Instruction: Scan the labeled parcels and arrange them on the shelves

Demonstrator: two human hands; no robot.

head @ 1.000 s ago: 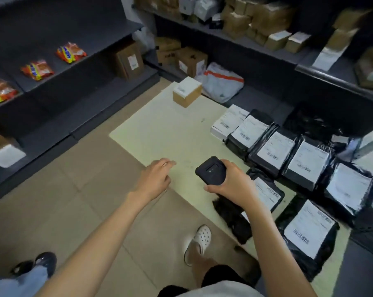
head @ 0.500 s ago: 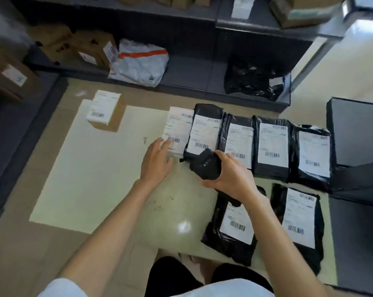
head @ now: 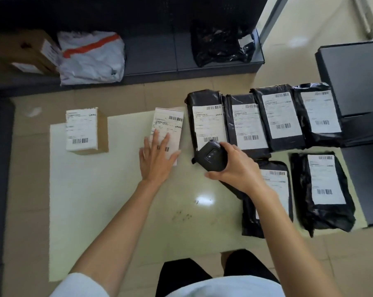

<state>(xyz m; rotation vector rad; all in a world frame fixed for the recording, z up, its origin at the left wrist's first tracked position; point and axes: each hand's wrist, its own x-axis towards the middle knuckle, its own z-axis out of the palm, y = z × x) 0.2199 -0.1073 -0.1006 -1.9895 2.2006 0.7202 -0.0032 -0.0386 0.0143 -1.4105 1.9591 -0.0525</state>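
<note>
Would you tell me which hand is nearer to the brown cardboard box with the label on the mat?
Left. The left hand rests on the white box, to the right of the brown cardboard box. The right hand, holding the scanner, is farther right still.

The shipping labels [head: 209,123] on the parcels [head: 207,118] carry barcodes, but their print is too blurred to read.

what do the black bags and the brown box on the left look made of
The black labelled mailer bags: thin plastic film, apparently; glossy and crinkled, catching light on the creases. The brown labelled box: likely cardboard; matte tan side, crisp straight edges.
</note>
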